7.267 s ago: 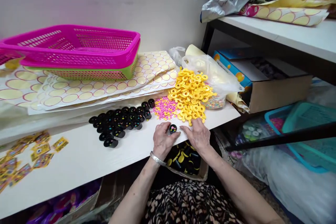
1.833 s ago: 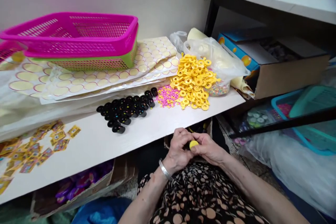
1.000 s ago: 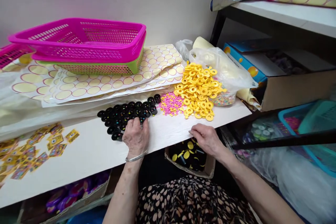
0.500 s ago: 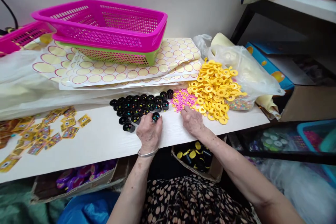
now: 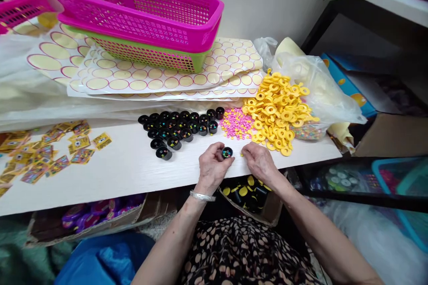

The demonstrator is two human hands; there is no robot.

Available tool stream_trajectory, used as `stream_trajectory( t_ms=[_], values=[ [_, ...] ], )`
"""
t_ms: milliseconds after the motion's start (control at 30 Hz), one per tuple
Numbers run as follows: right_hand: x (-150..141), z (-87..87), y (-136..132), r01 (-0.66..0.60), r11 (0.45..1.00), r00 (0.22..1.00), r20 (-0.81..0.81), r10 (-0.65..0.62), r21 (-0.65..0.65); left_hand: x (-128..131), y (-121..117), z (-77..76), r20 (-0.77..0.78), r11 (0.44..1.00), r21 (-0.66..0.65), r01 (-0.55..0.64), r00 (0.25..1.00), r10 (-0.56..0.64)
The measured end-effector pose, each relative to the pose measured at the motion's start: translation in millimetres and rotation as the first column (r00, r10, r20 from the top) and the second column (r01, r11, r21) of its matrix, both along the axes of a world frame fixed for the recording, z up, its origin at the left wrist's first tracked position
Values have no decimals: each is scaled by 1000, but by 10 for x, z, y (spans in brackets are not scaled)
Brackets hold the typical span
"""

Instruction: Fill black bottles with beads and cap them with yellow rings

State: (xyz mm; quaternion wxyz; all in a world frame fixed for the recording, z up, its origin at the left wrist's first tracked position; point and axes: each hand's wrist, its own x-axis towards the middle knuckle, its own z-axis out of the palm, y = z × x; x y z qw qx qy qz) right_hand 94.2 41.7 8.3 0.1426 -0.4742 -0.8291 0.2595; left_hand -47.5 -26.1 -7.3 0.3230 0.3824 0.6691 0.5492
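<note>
Black cup (image 5: 228,156) now away from cup cluster (image 5: 174,132)

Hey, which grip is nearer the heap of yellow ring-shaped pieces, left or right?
Right. The right grip is just in front of the heap of yellow ring-shaped pieces; the left grip is farther off to the left, holding a black cup.

One head-worn camera looks forward and down onto the tabletop (image 5: 127,178) from near above.

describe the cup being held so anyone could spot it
Find the pink basket, then the black cups clustered in front of it on the white table. To their right, the left grip holds one black cup, apart from the rest.
</note>
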Motion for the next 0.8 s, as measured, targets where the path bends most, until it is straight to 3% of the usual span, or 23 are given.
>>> stream_trajectory(
  t_ms=[100, 267, 467, 567, 667, 800],
  values=[
    [34, -47, -17, -18, 1000, 995, -94, 20, 22, -2, 7, -19, -61, 999, 0, 39, 997, -39],
    [-1, -63, -105, -29, 995, 999, -15, 31, 100, -15, 1, -64, -205, 996, -9, 92, 975, -92],
    [-54, 24, -49, 22, 998, 962, -273, -4, 60, -1, -1, -50, -302, 991, -8, 132, 944, -128],
    [-43, 73, -5, -3, 1000, 994, -108, 0, -29, 1, -9, -25, -334, 990, -16, 142, 932, -139],
    [-23, 110, -6, -98, 993, 988, 111, 105, -66, 3, -17, -19, -358, 990, -18, 140, 924, -137],
    [-15, 138, -14, -201, 979, 971, 127, 205, -42, 4, -18, -24, -369, 991, -3, 137, 921, -128]
  ],
)
